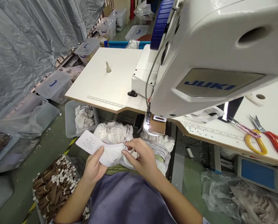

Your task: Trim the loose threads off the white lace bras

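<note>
My left hand (95, 165) is closed on a folded white cloth piece (110, 154), its thumb lying on top. A white card with small printed text (89, 142) sticks out to the left of that hand. At the cloth's right end, my right hand (141, 155) pinches the edge between thumb and index finger. A small green-marked round dot (123, 146) shows right by those fingertips. Both hands are over the lap, below the white JUKI sewing machine (211, 56). White lace bundles (115, 132) lie just behind the cloth.
The white sewing table (120, 71) has a cut-out front edge. Scissors with red and yellow handles (273, 137) and a pink-handled tool (246, 128) lie at right. A bin of brown straps (52, 186) stands at lower left. Lidded plastic boxes (53, 82) line the curtain.
</note>
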Demonstrator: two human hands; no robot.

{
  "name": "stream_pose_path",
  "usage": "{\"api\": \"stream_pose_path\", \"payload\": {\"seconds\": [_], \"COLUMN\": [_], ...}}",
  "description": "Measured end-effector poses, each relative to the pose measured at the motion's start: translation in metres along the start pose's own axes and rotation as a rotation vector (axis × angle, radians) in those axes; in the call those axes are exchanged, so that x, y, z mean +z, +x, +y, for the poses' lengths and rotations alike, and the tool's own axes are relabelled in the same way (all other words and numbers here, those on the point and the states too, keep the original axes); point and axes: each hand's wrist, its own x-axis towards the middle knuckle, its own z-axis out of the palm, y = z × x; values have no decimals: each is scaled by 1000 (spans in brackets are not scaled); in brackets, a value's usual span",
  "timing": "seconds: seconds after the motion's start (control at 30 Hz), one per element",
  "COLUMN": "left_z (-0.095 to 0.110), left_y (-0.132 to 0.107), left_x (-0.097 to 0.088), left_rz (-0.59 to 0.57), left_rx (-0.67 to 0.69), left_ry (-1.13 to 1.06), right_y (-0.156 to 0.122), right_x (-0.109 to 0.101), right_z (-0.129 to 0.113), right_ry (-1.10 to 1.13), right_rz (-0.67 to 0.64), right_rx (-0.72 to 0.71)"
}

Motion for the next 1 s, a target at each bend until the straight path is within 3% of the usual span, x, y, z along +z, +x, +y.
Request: {"api": "stream_pose_path", "payload": {"seconds": [0.27, 0.43, 0.53, 0.63, 0.77, 0.87, 1.0], "left_z": [-17, -24, -23, -21, -24, -27, -31], "left_y": [-8, -7, -4, 2, 17, 23, 23], "left_x": [-2, 2, 5, 2, -8, -7, 6], "left_rz": [47, 52, 79, 132, 11, -55, -48], "left_rx": [8, -12, -44, -101, -212, -284, -240], "left_ry": [24, 41, 12, 22, 31, 29, 54], "right_y": [-3, -6, -17, -32, -48, -51, -45], "right_x": [0, 1, -11, -52, -146, -198, -225], "right_z": [1, 4, 27, 72, 127, 145, 154], "right_ry": [-136, 136, 194, -229, -677, -748, -704], "right_rz": [96, 102, 202, 341, 448, 371, 146], "right_rx": [45, 238, 332, 314, 404, 425, 401]}}
